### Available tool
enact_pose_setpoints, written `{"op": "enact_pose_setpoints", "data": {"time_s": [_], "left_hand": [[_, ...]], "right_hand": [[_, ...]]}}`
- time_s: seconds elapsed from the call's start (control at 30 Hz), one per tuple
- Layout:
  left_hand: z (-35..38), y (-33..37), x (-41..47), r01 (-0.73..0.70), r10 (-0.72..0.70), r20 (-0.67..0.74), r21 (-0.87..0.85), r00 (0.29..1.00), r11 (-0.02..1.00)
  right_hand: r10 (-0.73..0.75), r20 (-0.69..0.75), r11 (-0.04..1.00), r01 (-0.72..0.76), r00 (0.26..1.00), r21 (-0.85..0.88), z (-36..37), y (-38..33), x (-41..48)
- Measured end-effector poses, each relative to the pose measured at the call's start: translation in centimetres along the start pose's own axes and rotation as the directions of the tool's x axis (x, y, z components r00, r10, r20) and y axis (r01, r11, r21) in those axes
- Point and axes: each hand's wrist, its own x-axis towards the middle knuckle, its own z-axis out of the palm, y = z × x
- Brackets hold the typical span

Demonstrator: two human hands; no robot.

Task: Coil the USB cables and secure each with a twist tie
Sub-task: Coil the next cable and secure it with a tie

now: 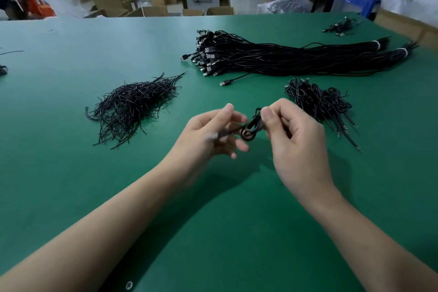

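USB cable coil [251, 127] held by hands, left [211, 131] and right [295, 142].

Matt green table mat [71, 197], black plastic-sheathed cables [284, 57] with shiny metal plugs, glossy black twist ties [132, 106]

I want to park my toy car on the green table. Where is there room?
Most bare table lies far left, behind the twist tie pile. More lies close by, between the two forearms. The right side is crowded: the long cable bundle, the pile of coiled cables, and the left hand and right hand holding a coiled cable.
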Motion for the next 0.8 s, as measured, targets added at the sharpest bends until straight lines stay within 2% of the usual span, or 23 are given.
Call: {"op": "enact_pose_setpoints", "data": {"time_s": [0.03, 0.1, 0.27, 0.33, 0.37, 0.4, 0.43, 0.47, 0.5, 0.57, 0.63, 0.67, 0.7, 0.73, 0.77, 0.8], "left_hand": [[-0.2, 0.0, -0.1, 0.058, -0.059, 0.06, 0.015, 0.996, 0.998], [-0.5, 0.0, -0.2, 0.075, -0.085, 0.146, 0.071, 0.986, 0.995], [-0.8, -0.1, 0.0, -0.037, 0.025, 0.1, 0.123, 0.995, 0.992], [-0.9, -0.1, 0.0, -0.115, 0.106, 0.067, 0.148, 0.992, 0.982], [-0.8, -0.1, -0.1, -0.16, 0.153, 0.057, 0.163, 0.987, 0.974], [-0.8, 0.0, -0.1, -0.21, 0.205, 0.049, 0.196, 0.978, 0.958], [-0.7, 0.0, -0.2, -0.27, 0.271, 0.034, 0.276, 0.962, 0.923], [-0.7, 0.0, -0.2, -0.338, 0.359, 0.023, 0.398, 0.933, 0.853], [-0.8, -0.1, -0.2, -0.412, 0.464, 0.04, 0.531, 0.885, 0.74], [-1.1, 0.1, -0.1, -0.549, 0.644, 0.167, 0.701, 0.747, 0.455], [-1.7, 0.3, 0.1, -0.613, 0.736, 0.305, 0.768, 0.605, 0.186], [-2.0, 0.4, 0.3, -0.625, 0.754, 0.36, 0.776, 0.549, 0.085], [-2.3, 0.5, 0.4, -0.628, 0.759, 0.393, 0.778, 0.518, 0.026], [-2.4, 0.4, 0.4, -0.632, 0.753, 0.401, 0.774, 0.522, 0.026], [-2.3, 0.2, 0.3, -0.635, 0.735, 0.383, 0.768, 0.56, 0.084], [-2.2, 0.0, 0.1, -0.628, 0.702, 0.343, 0.755, 0.624, 0.189]], "right_hand": [[-0.059, -0.002, 0.996, 0.059, 0.998, -0.063, 0.1, -0.1, -0.1], [-0.141, 0.022, 0.977, 0.143, 0.99, -0.158, 0.2, -0.1, -0.2], [-0.179, 0.068, 0.95, 0.191, 0.981, -0.247, 0.4, 0.1, -0.3], [-0.117, 0.083, 0.972, 0.131, 0.99, -0.196, 0.5, 0.1, -0.3], [-0.046, 0.097, 0.994, 0.055, 0.994, -0.094, 0.7, 0.1, -0.3], [0.06, 0.128, 0.994, -0.07, 0.99, 0.078, 0.8, 0.1, -0.2], [0.185, 0.189, 0.927, -0.235, 0.964, 0.292, 0.9, 0.0, -0.1], [0.297, 0.285, 0.791, -0.402, 0.911, 0.461, 1.0, -0.1, 0.0], [0.365, 0.376, 0.649, -0.522, 0.852, 0.553, 0.9, -0.1, 0.0], [0.405, 0.502, 0.495, -0.645, 0.764, 0.582, 0.6, 0.1, 0.0], [0.396, 0.587, 0.405, -0.708, 0.706, 0.579, 0.4, 0.2, -0.1], [0.383, 0.613, 0.39, -0.723, 0.691, 0.57, 0.3, 0.2, -0.2], [0.38, 0.623, 0.395, -0.729, 0.684, 0.559, 0.3, 0.3, -0.2], [0.382, 0.613, 0.421, -0.721, 0.692, 0.551, 0.3, 0.3, -0.2], [0.388, 0.585, 0.455, -0.7, 0.712, 0.551, 0.4, 0.4, -0.2], [0.392, 0.545, 0.495, -0.67, 0.741, 0.554, 0.5, 0.4, -0.1]]}}
